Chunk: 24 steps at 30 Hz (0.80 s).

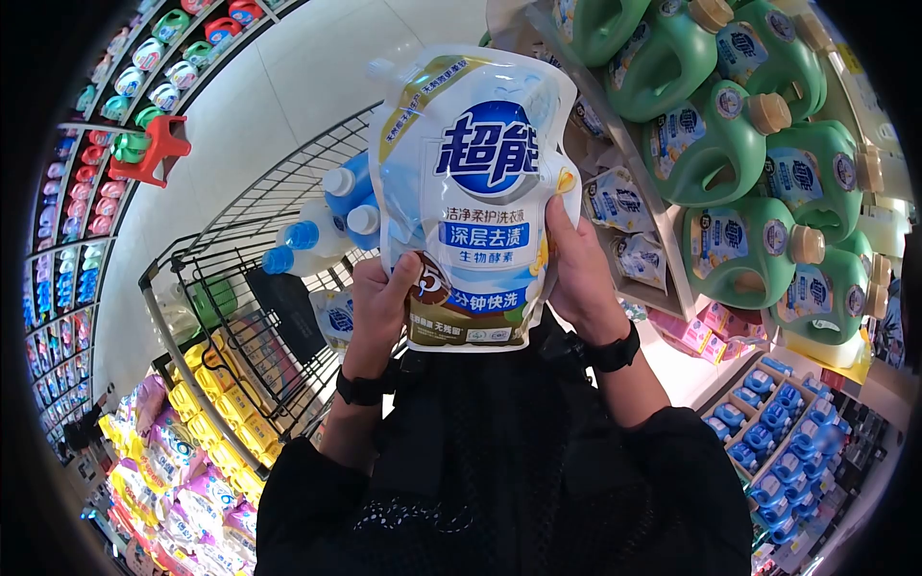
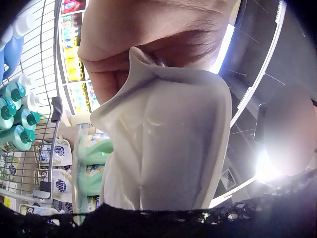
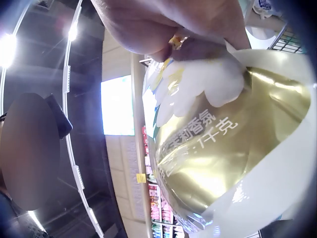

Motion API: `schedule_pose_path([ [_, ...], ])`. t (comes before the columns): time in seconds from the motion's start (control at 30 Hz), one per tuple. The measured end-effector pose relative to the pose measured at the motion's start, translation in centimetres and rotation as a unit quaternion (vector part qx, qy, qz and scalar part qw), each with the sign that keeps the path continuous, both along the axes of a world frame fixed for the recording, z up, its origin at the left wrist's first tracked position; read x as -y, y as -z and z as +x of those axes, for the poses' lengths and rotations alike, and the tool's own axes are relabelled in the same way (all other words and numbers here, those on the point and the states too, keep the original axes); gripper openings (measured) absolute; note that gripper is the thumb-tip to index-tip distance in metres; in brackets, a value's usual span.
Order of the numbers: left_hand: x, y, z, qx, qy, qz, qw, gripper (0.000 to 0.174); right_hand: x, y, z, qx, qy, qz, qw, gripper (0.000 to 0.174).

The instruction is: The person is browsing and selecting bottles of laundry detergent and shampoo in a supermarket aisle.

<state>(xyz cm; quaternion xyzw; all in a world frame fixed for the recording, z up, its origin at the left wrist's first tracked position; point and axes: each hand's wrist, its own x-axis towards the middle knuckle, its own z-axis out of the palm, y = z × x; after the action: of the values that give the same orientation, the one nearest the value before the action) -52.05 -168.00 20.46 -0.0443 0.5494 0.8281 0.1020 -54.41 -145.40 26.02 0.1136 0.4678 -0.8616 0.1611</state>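
Both hands grip a white laundry detergent refill pouch (image 1: pixel 490 216) by its sides, upright in front of the chest, its printed front facing the head camera. My left hand (image 1: pixel 381 298) holds the lower left edge, the thumb lying over the front. On the opposite edge, a bit higher, is my right hand (image 1: pixel 581 264), its thumb at the border; its other fingers are hidden behind the pouch. A clear spout sticks out at the top left corner. In the left wrist view the pouch (image 2: pixel 168 134) looks plain white; the right wrist view catches a gold printed part of the pouch (image 3: pixel 218 144).
A wire shopping cart (image 1: pixel 149 281) stands to the left, with blue-capped bottles (image 1: pixel 312 240) in it. Green detergent jugs (image 1: pixel 715 144) fill the shelf at right, above similar pouches (image 1: pixel 617 206). A red stool (image 1: pixel 158 151) and yellow packs (image 1: pixel 216 394) are on the left.
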Motion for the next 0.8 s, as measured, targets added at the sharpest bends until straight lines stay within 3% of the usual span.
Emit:
schedule_pose_path([
  [0.27, 1.3, 2.0, -1.3, 0.022, 0.093, -0.029, 0.995, 0.035, 0.9, -1.2, 0.3, 0.011, 0.084, 0.061, 0.995, 0.040],
  [0.33, 0.5, 3.1, -2.1, 0.025, 0.047, 0.005, 0.999, 0.034, 0.6, -1.0, 0.9, -0.071, 0.019, 0.163, 0.984, 0.040],
  [0.37, 0.0, 3.3, -2.4, 0.029, 0.004, 0.041, 0.999, 0.034, 0.0, -2.0, 1.3, -0.084, -0.064, 0.350, 0.931, 0.039],
  [0.4, -0.1, 3.2, -2.6, 0.026, 0.006, 0.041, 0.999, 0.034, 0.7, -2.0, 1.8, -0.150, -0.071, 0.374, 0.912, 0.027],
  [0.47, -0.4, 2.1, -3.1, 0.042, -0.102, 0.019, 0.994, 0.033, 2.2, -2.1, 1.5, -0.307, -0.025, 0.369, 0.877, 0.017],
  [0.5, 0.6, 2.5, -3.2, 0.014, -0.028, -0.117, 0.993, 0.039, 2.6, -2.0, 1.3, -0.309, -0.021, 0.370, 0.876, 0.017],
  [0.53, 0.4, 2.0, -3.0, 0.010, -0.026, -0.118, 0.993, 0.039, 2.9, -1.9, 1.0, -0.300, -0.014, 0.374, 0.877, 0.017],
  [0.6, -1.0, 0.3, -2.3, 0.068, -0.050, 0.032, 0.996, 0.047, 3.8, -1.7, 0.6, -0.294, -0.004, 0.378, 0.878, 0.019],
  [0.67, -2.8, 0.7, -1.9, 0.004, -0.063, 0.053, 0.997, 0.057, 5.2, -1.5, 0.3, -0.352, 0.006, 0.382, 0.854, 0.023],
  [0.73, -3.9, 1.6, -1.2, 0.152, -0.222, 0.195, 0.943, 0.054, 7.1, -0.5, 1.3, -0.434, -0.009, 0.463, 0.773, 0.048],
  [0.8, -3.3, 1.4, -1.2, 0.147, -0.224, 0.181, 0.946, 0.054, 9.2, -3.5, 2.1, -0.436, -0.136, 0.573, 0.680, 0.062],
])
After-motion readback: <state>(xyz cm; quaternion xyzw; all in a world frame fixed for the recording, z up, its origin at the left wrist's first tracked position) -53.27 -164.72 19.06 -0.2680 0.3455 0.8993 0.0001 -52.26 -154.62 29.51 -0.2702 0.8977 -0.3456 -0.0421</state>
